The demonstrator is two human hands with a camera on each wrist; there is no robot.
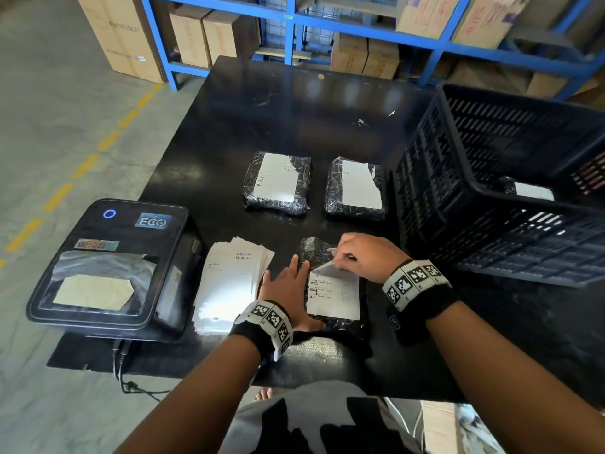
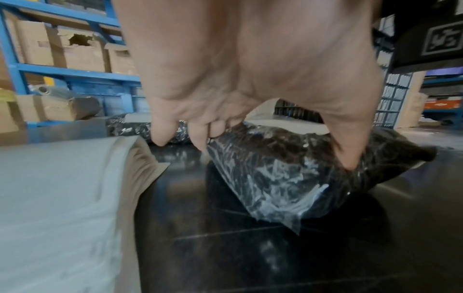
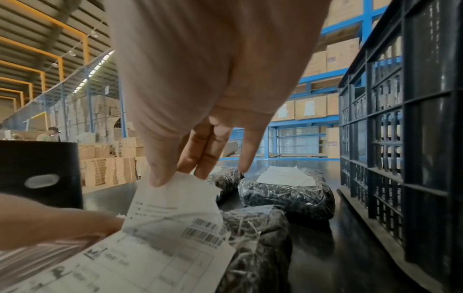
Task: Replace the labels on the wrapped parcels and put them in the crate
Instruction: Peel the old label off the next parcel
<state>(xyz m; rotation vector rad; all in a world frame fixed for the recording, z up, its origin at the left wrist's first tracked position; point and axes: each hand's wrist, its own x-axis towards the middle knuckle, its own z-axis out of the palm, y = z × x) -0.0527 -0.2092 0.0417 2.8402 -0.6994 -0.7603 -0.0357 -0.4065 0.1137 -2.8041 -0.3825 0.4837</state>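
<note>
The near parcel (image 1: 330,322), black under clear film, lies at the table's front edge. My left hand (image 1: 284,286) presses on its left side with straight fingers; in the left wrist view the thumb (image 2: 348,158) pushes into the parcel (image 2: 288,178). My right hand (image 1: 360,257) pinches the top edge of the parcel's white label (image 1: 334,296) and lifts it off the wrap. The right wrist view shows that label (image 3: 175,228) bent up under the thumb (image 3: 160,174). Two more labelled parcels (image 1: 277,183) (image 1: 355,188) lie farther back. The black crate (image 1: 458,178) stands at the right.
One labelled parcel (image 1: 530,191) lies inside the crate. A stack of white labels (image 1: 229,283) sits left of the near parcel, beside a black label printer (image 1: 108,267). Blue shelving (image 1: 291,24) with cardboard boxes stands behind the table.
</note>
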